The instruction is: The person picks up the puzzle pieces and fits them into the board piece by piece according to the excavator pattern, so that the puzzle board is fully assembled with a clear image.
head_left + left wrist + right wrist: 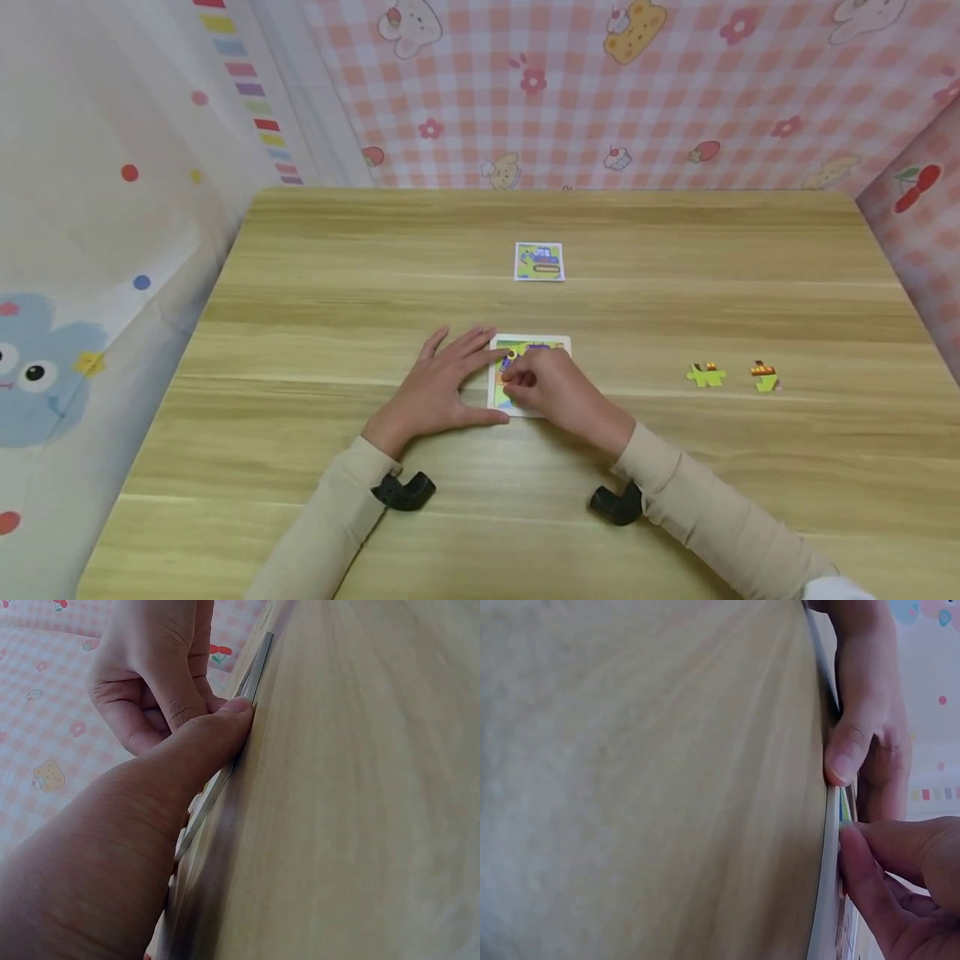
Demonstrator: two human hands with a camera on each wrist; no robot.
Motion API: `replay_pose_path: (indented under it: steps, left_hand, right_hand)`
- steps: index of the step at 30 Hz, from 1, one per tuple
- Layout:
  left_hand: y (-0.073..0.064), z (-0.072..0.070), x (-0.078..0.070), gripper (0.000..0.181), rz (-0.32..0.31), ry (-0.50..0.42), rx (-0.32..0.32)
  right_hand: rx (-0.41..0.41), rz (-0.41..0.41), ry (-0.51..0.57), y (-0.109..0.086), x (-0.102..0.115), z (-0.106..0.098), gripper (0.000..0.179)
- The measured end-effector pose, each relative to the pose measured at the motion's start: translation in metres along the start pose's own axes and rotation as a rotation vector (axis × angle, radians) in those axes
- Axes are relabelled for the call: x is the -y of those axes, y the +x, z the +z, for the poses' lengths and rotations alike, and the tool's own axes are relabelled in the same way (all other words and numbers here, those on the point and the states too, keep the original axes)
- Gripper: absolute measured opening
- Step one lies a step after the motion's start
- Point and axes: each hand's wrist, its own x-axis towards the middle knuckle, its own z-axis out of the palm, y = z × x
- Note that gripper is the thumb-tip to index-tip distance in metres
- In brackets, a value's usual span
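A small white-bordered jigsaw board (567, 342) lies on the table, its picture partly hidden by both hands. My left hand (442, 383) rests along its left side with spread fingers, the thumb at the near left corner. Over the board, my right hand (562, 387) has its thumb and index finger together on a puzzle piece at the left part of the picture; the fingers mostly cover that piece. A sliver of green and blue picture (844, 808) shows beside the fingertips in the right wrist view. From the left wrist, the board's thin edge (206, 814) is visible under the thumb.
Two loose puzzle pieces, one yellow-green (707, 375) and one red, yellow and green (765, 377), lie to the right. A small picture card of a digger (539, 262) lies behind the board. Curtains of patterned cloth hang behind the wooden table (337, 267) and at its sides.
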Motion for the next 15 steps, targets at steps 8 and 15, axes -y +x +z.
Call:
replay_pose_path:
  steps: [8, 15]
  left_hand:
    - [0.0006, 0.0006, -0.0008, 0.09, 0.006, 0.0, 0.006]
    - [0.0002, 0.0003, -0.0002, 0.09, 0.002, 0.006, 0.002]
  right_hand:
    - [0.049, -0.031, -0.111, -0.0029, 0.0055, -0.002, 0.008]
    - [0.113, -0.052, -0.199, -0.0053, 0.0103, -0.0065, 0.015]
